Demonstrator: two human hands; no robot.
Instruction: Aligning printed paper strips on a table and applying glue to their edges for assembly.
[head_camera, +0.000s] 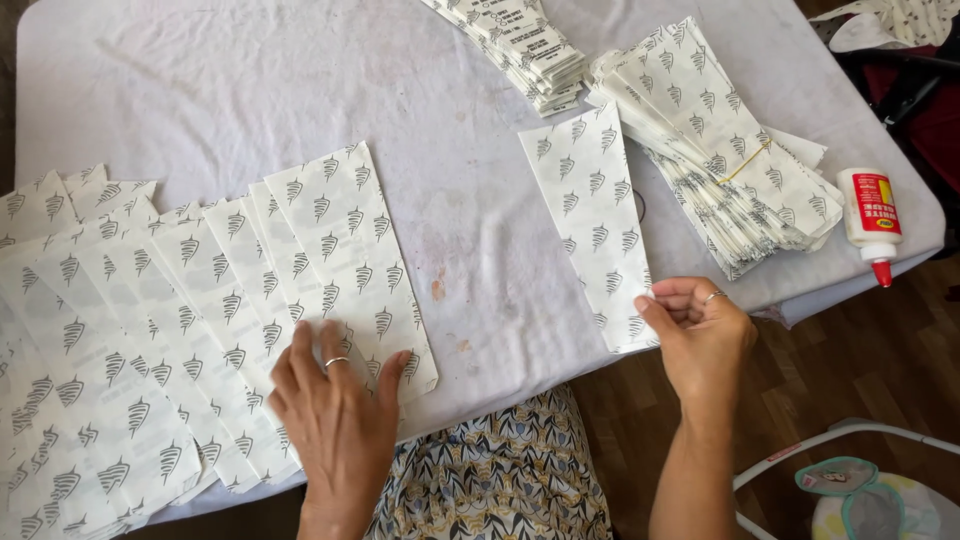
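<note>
My left hand (335, 415) lies flat, fingers spread, on the near end of the top paper bag (345, 260) in a fanned row of white bags printed with small grey leaf shapes (120, 340). My right hand (700, 335) pinches the near corner of a single patterned bag (590, 215) that lies alone on the white table (250, 90), its end reaching the table's front edge. Both hands wear a ring.
A thick stack of the same patterned bags (720, 150) sits at the right, and a second stack with printed sides up (520, 45) at the back. A white glue bottle with a red tip (870, 220) lies at the right edge. Wooden floor lies below.
</note>
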